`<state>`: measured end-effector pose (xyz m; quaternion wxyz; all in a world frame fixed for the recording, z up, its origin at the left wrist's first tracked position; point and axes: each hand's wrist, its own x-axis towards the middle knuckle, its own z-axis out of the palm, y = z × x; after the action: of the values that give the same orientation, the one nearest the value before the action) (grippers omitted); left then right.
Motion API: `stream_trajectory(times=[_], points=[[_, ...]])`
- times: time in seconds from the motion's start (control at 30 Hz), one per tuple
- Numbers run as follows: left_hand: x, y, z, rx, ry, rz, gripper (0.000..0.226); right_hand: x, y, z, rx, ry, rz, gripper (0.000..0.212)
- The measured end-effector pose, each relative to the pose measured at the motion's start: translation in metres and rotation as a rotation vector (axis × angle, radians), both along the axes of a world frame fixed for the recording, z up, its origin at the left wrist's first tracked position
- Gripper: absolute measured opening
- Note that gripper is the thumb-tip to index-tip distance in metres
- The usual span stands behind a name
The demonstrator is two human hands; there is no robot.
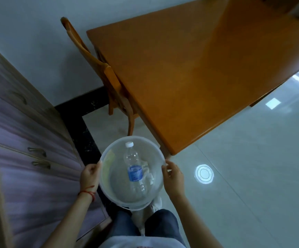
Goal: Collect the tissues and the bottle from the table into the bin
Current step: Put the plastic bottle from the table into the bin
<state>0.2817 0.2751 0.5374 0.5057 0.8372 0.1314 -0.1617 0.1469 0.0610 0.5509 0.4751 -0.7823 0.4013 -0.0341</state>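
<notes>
The orange wooden worktop (190,72) fills the upper right of the frame, and no tissue or bottle shows on the part in view; its far right corner runs out of the picture, where a pale blur at the edge cannot be made out. A wooden chair (98,68) is tucked against its left side, and a purple-fronted cabinet (25,140) with drawer handles runs down the left of the frame.

At lower centre, the translucent round bin (107,190) is held over the tiled floor (243,176), just below the worktop's near corner. The left hand (89,176) grips the rim on the left with fingers curled over it, and the right hand (173,174) grips the rim on the right the same way, so each grip is closed on the bin.

Inside the bin, the clear plastic water bottle (134,169) lies with its white cap toward the top of the frame, and white crumpled tissues (147,171) lie just beside it on the right.

By these signs the collecting looks finished, or close to it. The next move would be a check of the hidden worktop corner, then setting the bin down level.

The bottle's blue label (135,173) carries print too small to read. No other writing shows.
</notes>
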Motion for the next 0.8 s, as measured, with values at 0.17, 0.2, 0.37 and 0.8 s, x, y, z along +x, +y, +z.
stream_trajectory(times=[0.17,0.2,0.37,0.8], points=[[-0.023,-0.017,0.000,0.018,0.013,-0.122,0.024,-0.048,-0.002,-0.005,0.058,0.003,-0.139,0.027],[-0.028,-0.021,0.001,0.014,0.022,-0.148,0.027,-0.058,-0.003,-0.006,0.055,0.003,-0.163,0.028],[-0.065,-0.046,0.007,0.009,0.047,-0.261,0.027,-0.108,-0.011,-0.011,0.083,0.013,-0.266,0.028],[-0.162,-0.146,0.011,0.048,0.062,-0.578,0.028,-0.247,-0.046,-0.014,0.118,-0.026,-0.686,0.025]])
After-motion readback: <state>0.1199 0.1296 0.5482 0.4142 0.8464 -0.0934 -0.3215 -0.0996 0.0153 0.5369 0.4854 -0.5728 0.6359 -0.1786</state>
